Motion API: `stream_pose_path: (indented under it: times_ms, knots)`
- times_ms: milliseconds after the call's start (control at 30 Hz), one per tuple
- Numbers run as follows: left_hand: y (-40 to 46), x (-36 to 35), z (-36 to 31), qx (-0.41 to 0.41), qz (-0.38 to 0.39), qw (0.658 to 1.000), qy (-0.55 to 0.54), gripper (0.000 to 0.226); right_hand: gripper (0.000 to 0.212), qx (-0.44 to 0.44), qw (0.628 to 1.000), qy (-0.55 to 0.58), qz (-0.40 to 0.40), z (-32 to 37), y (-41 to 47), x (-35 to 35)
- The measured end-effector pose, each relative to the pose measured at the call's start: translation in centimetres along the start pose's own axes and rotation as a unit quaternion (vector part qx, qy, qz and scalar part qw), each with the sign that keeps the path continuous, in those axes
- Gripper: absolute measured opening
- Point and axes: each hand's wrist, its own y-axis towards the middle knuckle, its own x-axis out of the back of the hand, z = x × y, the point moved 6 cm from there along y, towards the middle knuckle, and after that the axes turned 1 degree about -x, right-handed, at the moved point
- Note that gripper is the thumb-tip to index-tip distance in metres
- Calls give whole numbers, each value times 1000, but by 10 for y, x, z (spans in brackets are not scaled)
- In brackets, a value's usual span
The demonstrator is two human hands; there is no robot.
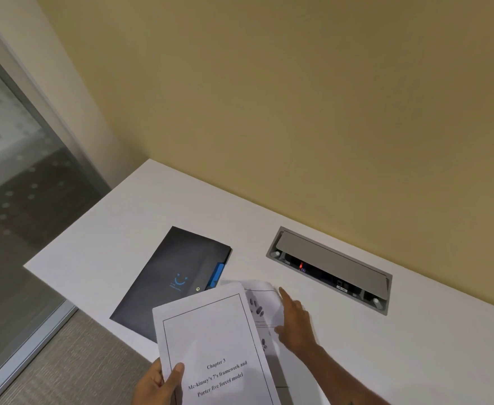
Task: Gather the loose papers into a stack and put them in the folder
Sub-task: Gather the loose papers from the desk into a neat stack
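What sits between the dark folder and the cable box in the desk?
Head view: mostly bare white desk between the folder and cable box; nearer the camera, loose papers' corners.

Left hand (156, 385): enters frame at 6 o'clock, palm toward camera, thumb (175, 375) pressed over near edge of sheet, fingers curled behind; grip closed. Wrist cut off by frame edge.
Right hand (294, 320): at 4 o'clock, forearm bare, reaching toward 11 o'clock. Index finger extended, tip at 11; remaining fingers loosely bent, palm down. Grip not discernible.
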Motion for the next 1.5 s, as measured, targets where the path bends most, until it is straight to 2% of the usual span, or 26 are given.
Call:
stream_pose_path:
  times_ms: [33,133,200,267,367,400,500,633,767,900,1133,1267,1333,1400,1500]
  knots:
    - [0,-1,-4,2,3,1000,10,34,95,-26,998,52,-1,-2,-2,-1]
    - [0,-8,-12,-7,14,1000,26,28,42,-75,985,152,-11,-11,-8,-2]
    - [1,-12,-16,-17,14,999,44,22,27,-94,977,191,-13,-19,-14,-1]
    - [3,-15,-16,-15,4,998,57,24,28,-105,966,236,-17,-25,-23,6]
    - [21,-16,3,9,11,997,80,50,20,-110,949,297,-11,-27,-44,29]
    - [29,-21,9,10,21,997,78,49,19,-112,942,315,-4,-29,-50,36]
    - [26,-42,-12,-1,70,996,54,27,20,-128,915,380,33,-28,-72,58]
    - [31,-65,-18,24,125,992,27,26,20,-132,893,424,73,-28,-88,69]
    - [40,-83,-10,63,136,986,67,20,23,-126,880,448,97,-29,-98,69]
    - [36,-93,-13,91,118,981,125,44,26,-114,876,457,103,-31,-106,72]
    - [19,-108,-28,121,107,976,146,73,32,-113,865,474,117,-22,-115,80]
    - [13,-117,-35,105,119,973,166,70,31,-110,868,467,127,-12,-122,82]
    - [11,-120,-38,101,127,972,168,58,31,-121,859,482,126,-14,-127,84]
    - [11,-122,-40,98,138,973,157,32,30,-138,847,498,127,-15,-134,89]
    - [8,-126,-42,77,151,975,144,32,38,-165,826,525,122,-19,-143,97]
